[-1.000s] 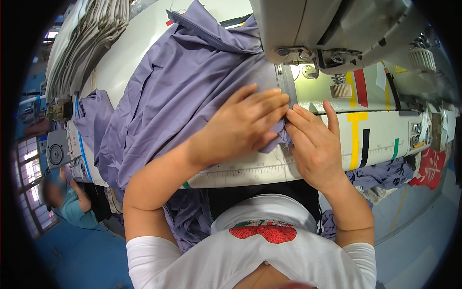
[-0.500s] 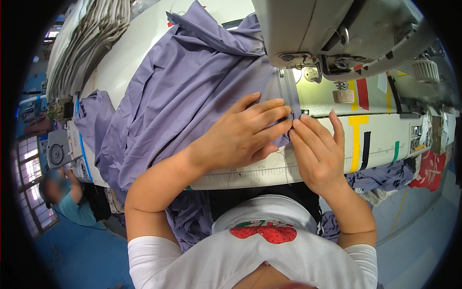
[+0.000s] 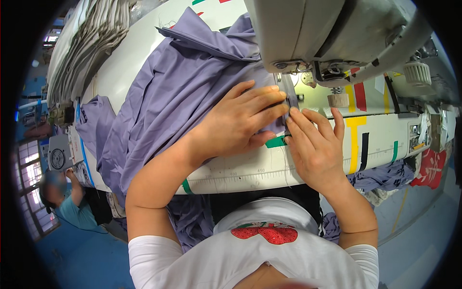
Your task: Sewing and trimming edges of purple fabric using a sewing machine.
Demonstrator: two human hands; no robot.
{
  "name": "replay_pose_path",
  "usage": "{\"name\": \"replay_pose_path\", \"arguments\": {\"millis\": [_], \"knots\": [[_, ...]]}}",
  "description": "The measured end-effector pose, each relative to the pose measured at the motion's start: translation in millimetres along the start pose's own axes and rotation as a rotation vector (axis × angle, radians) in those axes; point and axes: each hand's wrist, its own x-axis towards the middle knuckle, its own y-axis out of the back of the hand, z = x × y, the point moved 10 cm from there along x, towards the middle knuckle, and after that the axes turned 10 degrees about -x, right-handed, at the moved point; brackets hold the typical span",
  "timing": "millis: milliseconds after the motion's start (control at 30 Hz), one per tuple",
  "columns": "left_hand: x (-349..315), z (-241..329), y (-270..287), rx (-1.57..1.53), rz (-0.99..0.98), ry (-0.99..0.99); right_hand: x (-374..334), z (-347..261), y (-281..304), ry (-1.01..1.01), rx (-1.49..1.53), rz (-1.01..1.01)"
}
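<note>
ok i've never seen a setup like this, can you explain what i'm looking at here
There is no robot here: these are a person's bare hands, seen from above by a wide fisheye camera worn on the head, so straight edges bend near the rim. The big pale thing at the top looks like a sewing machine. In front of the person is a white table with a ruler scale and coloured tape along its near edge. A purple cloth lies bunched on it. The left hand rests palm down on the cloth; the fingertips of the right hand are by a grey strip at its edge. Whether they pinch it, I can't tell.
</note>
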Motion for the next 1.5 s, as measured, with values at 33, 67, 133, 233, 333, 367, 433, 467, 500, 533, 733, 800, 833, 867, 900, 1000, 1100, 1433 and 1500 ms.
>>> {"name": "replay_pose_path", "arguments": {"millis": [33,67,133,233,333,367,433,467,500,533,733,800,833,867,900,1000,1100,1433,1500], "knots": [[1,-1,1,0.005,0.003,0.000,1,0,0,-0.002,-0.001,0.001],[2,-3,1,0.005,0.002,-0.002,2,2,-1,-0.011,0.010,-0.014],[3,-6,4,0.009,0.013,-0.028,4,3,-3,-0.020,0.021,-0.027],[3,-11,5,0.011,0.013,-0.033,7,4,-7,-0.020,0.020,-0.063],[4,-13,6,0.039,0.028,-0.031,9,5,-11,-0.029,0.043,-0.088],[5,-13,7,0.041,0.027,-0.031,10,6,-12,-0.033,0.047,-0.092],[6,-12,8,0.058,0.024,-0.041,11,7,-11,-0.040,0.048,-0.095],[7,-13,8,0.059,0.023,-0.043,11,8,-12,-0.043,0.053,-0.102],[7,-14,9,0.078,0.031,-0.034,11,8,-13,-0.047,0.059,-0.109],[7,-15,10,0.097,0.039,-0.025,11,8,-13,-0.048,0.058,-0.108],[6,-19,9,0.114,0.033,-0.071,15,10,-17,-0.060,0.064,-0.131],[6,-20,9,0.085,0.041,-0.063,15,10,-20,-0.058,0.064,-0.143],[6,-21,9,0.054,0.048,-0.055,15,10,-20,-0.059,0.064,-0.142],[6,-21,10,0.054,0.048,-0.056,16,10,-20,-0.060,0.065,-0.141],[7,-21,12,0.044,0.057,-0.053,16,10,-20,-0.061,0.066,-0.140],[10,-21,16,0.031,0.064,-0.054,15,11,-19,-0.060,0.068,-0.130],[9,-21,16,0.045,0.056,-0.069,15,12,-17,-0.067,0.099,-0.116],[-6,-8,13,0.195,0.037,-0.034,13,14,-10,-0.077,0.142,-0.039],[-9,-9,11,0.244,0.021,-0.006,15,9,-12,-0.037,0.080,-0.068]]}}
